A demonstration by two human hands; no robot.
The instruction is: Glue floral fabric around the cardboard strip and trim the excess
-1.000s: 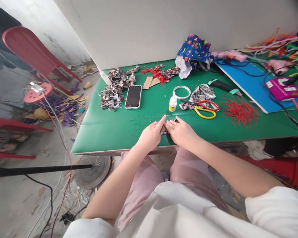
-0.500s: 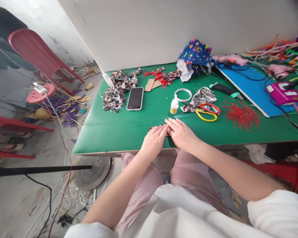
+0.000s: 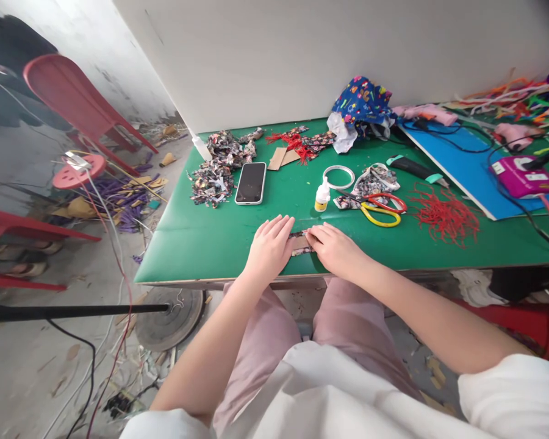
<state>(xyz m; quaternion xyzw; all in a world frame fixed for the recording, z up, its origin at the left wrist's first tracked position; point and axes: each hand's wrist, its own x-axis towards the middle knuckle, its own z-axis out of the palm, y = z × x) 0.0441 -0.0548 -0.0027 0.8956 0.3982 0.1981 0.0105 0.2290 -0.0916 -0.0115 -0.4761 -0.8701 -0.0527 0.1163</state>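
Observation:
On the green tabletop [image 3: 201, 244], close to its front edge, lies a small brown cardboard piece [image 3: 301, 242] with dark flowered fabric along its edges. My left hand [image 3: 269, 247] rests flat over the left end, fingers stretched out and side by side. At the right end, my right hand [image 3: 336, 247] has its bent fingertips on the fabric edge and seems to hold it; the thumb is mostly hidden. Beyond the hands stands a small white glue bottle [image 3: 322, 196] with a yellow label. Scissors [image 3: 379, 210] with red and yellow handles lie right of it, partly on crumpled flowered fabric [image 3: 377, 178].
A phone [image 3: 251, 183], fabric scraps [image 3: 226, 152] and a white bottle [image 3: 202, 148] are at the left. Cardboard strips [image 3: 281, 158], a clear ring [image 3: 339, 177], a utility knife [image 3: 416, 169], red cords [image 3: 446, 213] and a blue board [image 3: 457, 164] lie further back and right.
My left hand has slid left and flattened out, apart from my right hand, so the cardboard now shows between them. My right hand has shifted only slightly.

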